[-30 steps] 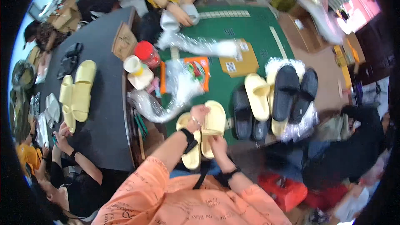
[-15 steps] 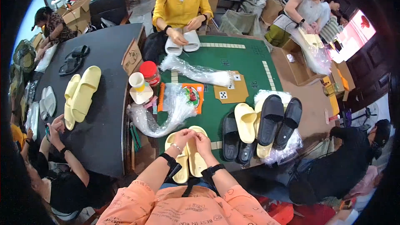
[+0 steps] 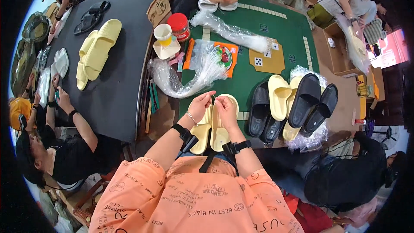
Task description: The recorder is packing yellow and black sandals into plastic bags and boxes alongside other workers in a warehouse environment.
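Note:
A pair of pale yellow slippers lies side by side on the near edge of the green table. My left hand and my right hand hover just above the slippers' toe ends, fingertips pinched together on something thin and small between them. Both wrists wear black straps. A bundle of clear plastic bags lies just beyond my left hand.
Black and yellow slippers are piled on plastic to the right. A red-lidded jar, a paper cup and an orange packet sit farther back. Yellow slippers lie on the black table. Other people work around both tables.
My view has tilted down and closer. My hands have come together above the slippers' toes, pinching something small.

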`<act>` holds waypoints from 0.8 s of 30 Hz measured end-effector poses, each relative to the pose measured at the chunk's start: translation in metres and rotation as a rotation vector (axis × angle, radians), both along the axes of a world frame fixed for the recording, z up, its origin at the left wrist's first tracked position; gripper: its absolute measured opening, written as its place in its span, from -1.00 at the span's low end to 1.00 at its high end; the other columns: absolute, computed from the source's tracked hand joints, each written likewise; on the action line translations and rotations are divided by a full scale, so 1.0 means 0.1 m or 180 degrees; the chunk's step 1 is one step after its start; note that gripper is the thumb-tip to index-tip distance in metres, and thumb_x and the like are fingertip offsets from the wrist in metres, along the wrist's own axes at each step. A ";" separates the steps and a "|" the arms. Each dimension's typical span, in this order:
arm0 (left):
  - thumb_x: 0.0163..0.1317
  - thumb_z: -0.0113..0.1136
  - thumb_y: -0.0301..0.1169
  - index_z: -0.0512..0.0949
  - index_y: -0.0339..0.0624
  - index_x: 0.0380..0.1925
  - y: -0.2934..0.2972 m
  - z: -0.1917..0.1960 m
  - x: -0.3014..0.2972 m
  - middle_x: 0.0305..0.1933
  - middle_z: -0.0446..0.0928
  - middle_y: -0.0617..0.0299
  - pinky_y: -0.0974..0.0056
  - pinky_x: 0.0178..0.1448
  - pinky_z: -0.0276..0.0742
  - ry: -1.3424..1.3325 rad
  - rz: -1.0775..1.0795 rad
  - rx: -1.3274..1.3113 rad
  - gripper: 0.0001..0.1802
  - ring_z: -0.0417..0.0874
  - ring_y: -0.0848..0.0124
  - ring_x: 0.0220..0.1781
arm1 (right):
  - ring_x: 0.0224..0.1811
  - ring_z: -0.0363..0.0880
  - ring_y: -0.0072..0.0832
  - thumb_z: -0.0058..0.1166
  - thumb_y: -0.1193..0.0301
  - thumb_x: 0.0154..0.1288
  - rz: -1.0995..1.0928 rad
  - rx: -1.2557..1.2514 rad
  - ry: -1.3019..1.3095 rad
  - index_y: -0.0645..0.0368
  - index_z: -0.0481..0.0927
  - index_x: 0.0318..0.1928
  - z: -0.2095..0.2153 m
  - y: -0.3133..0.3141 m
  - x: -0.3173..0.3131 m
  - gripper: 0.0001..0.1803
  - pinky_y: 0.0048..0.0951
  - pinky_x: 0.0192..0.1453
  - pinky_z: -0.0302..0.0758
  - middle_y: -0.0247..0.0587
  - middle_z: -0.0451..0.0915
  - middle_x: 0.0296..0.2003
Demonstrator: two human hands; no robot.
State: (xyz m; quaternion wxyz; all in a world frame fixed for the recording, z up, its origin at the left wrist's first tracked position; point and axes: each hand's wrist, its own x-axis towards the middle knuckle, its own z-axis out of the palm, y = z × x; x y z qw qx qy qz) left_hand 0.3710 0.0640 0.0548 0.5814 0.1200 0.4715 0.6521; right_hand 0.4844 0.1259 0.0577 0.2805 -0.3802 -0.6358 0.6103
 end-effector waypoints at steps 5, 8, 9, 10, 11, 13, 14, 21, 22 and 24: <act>0.20 -0.11 -0.45 0.41 -0.29 -0.20 -0.10 -0.13 -0.03 -0.45 0.44 0.33 0.55 -0.36 0.25 -0.0465 0.0431 0.0054 -0.79 0.32 0.62 -0.48 | -0.54 0.36 -0.72 -0.02 0.47 0.12 -0.0158 0.0003 -0.0091 0.26 0.46 -0.38 -0.06 -0.07 0.02 -0.90 -0.66 -0.45 0.31 -0.38 0.45 -0.56; 0.18 -0.08 -0.48 0.44 -0.27 -0.26 -0.12 -0.13 -0.03 -0.45 0.44 0.31 0.51 -0.33 0.30 -0.0650 0.0503 0.0051 -0.84 0.36 0.57 -0.46 | -0.55 0.38 -0.70 -0.01 0.46 0.11 -0.0173 0.0028 -0.0151 0.27 0.47 -0.40 -0.07 -0.07 0.02 -0.89 -0.65 -0.45 0.32 -0.37 0.46 -0.57; 0.17 -0.06 -0.48 0.44 -0.28 -0.27 -0.11 -0.11 -0.02 -0.45 0.43 0.32 0.50 -0.31 0.31 -0.0786 0.0549 0.0061 -0.84 0.36 0.57 -0.46 | -0.55 0.40 -0.69 0.00 0.46 0.11 -0.0156 0.0076 -0.0244 0.27 0.47 -0.42 -0.07 -0.07 0.03 -0.89 -0.65 -0.44 0.33 -0.37 0.47 -0.57; 0.16 -0.04 -0.48 0.45 -0.29 -0.28 -0.10 -0.09 -0.01 -0.46 0.42 0.32 0.49 -0.30 0.32 -0.0922 0.0595 0.0070 -0.84 0.37 0.56 -0.45 | -0.55 0.40 -0.69 0.00 0.46 0.11 -0.0164 0.0071 -0.0247 0.27 0.47 -0.42 -0.08 -0.06 0.03 -0.89 -0.65 -0.44 0.33 -0.37 0.47 -0.57; 0.16 -0.04 -0.48 0.45 -0.29 -0.28 -0.12 -0.13 -0.02 -0.46 0.42 0.32 0.49 -0.30 0.32 -0.0920 0.0600 0.0067 -0.84 0.37 0.56 -0.45 | -0.56 0.40 -0.68 0.00 0.45 0.10 -0.0161 0.0124 -0.0271 0.27 0.48 -0.43 -0.06 -0.07 0.02 -0.88 -0.64 -0.44 0.33 -0.36 0.48 -0.58; 0.16 -0.04 -0.48 0.45 -0.25 -0.28 -0.14 -0.19 -0.05 -0.37 0.44 0.32 0.46 -0.19 0.33 -0.0899 0.0355 0.0305 -0.85 0.38 0.56 -0.38 | -0.57 0.41 -0.67 0.00 0.45 0.10 -0.0152 0.0173 -0.0292 0.28 0.48 -0.44 -0.01 -0.08 -0.01 -0.88 -0.63 -0.45 0.34 -0.35 0.48 -0.59; 0.16 -0.04 -0.48 0.45 -0.25 -0.28 -0.13 -0.15 -0.04 -0.37 0.44 0.32 0.46 -0.19 0.33 -0.0902 0.0345 0.0300 -0.85 0.38 0.56 -0.38 | -0.58 0.42 -0.67 0.01 0.44 0.10 -0.0172 0.0197 -0.0329 0.27 0.49 -0.44 -0.01 -0.08 0.00 -0.87 -0.62 -0.45 0.34 -0.34 0.49 -0.60; 0.14 0.01 -0.47 0.47 -0.29 -0.31 -0.10 -0.07 0.00 -0.48 0.40 0.36 0.50 -0.30 0.31 -0.0897 0.0348 0.0084 -0.85 0.35 0.59 -0.46 | -0.60 0.43 -0.65 0.03 0.43 0.08 -0.0222 0.0267 -0.0328 0.25 0.50 -0.45 -0.04 -0.07 -0.01 -0.87 -0.61 -0.46 0.34 -0.34 0.49 -0.64; 0.13 0.02 -0.46 0.47 -0.29 -0.32 -0.10 -0.08 0.00 -0.50 0.40 0.37 0.50 -0.30 0.31 -0.0860 0.0326 0.0060 -0.85 0.34 0.60 -0.47 | -0.60 0.43 -0.65 0.03 0.43 0.08 -0.0224 0.0265 -0.0327 0.25 0.50 -0.45 -0.03 -0.07 -0.01 -0.87 -0.61 -0.46 0.34 -0.34 0.49 -0.64; 0.13 0.03 -0.46 0.48 -0.29 -0.32 -0.09 -0.08 0.00 -0.51 0.39 0.39 0.51 -0.32 0.30 -0.0680 0.0288 -0.0061 -0.85 0.33 0.61 -0.48 | -0.61 0.42 -0.65 0.03 0.43 0.08 -0.0196 0.0352 -0.0439 0.25 0.50 -0.45 0.00 -0.08 -0.01 -0.87 -0.62 -0.47 0.34 -0.33 0.49 -0.63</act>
